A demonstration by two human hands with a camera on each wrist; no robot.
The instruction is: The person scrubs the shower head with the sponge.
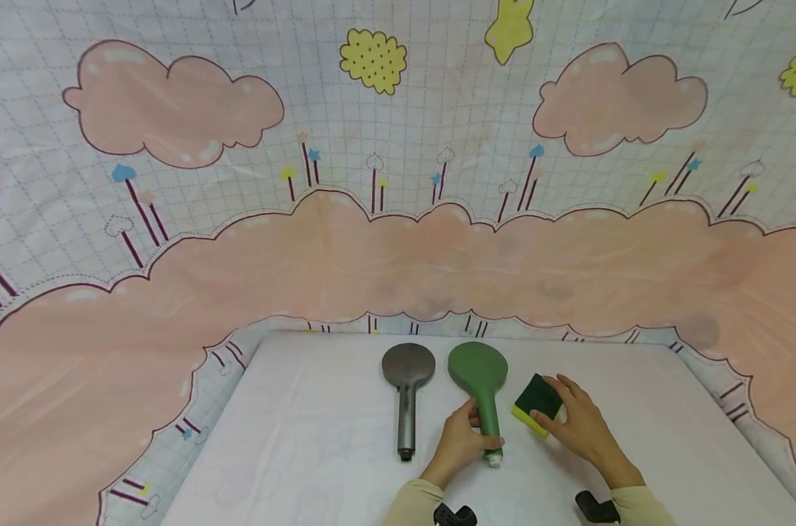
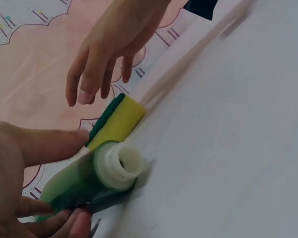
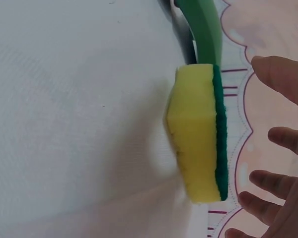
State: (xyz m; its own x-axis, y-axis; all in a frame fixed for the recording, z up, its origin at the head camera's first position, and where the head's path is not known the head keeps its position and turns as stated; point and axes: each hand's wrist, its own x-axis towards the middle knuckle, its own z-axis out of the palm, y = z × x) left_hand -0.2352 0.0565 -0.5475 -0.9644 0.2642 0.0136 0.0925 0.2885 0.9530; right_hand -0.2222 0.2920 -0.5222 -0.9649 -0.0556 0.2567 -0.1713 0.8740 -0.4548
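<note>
My left hand is wrapped round the lower handle of the green shower head, fingers and thumb curled about it just above its white threaded end, which keeps the thing pinned flat on the white table so it cannot roll. Its round face lies at the far end, away from me. Just to the right of that handle sits the sponge, dark green scouring side up and yellow foam beneath; my right hand hovers over it with fingers spread and relaxed, and the wrist view shows a gap between fingertips and sponge, so nothing is gripped there yet. To the left of the green shower head, parallel to it and apart, lies a grey shower head, untouched. Behind it all hangs the pink cloud-patterned cloth. Nothing stands between my right hand and the sponge.
</note>
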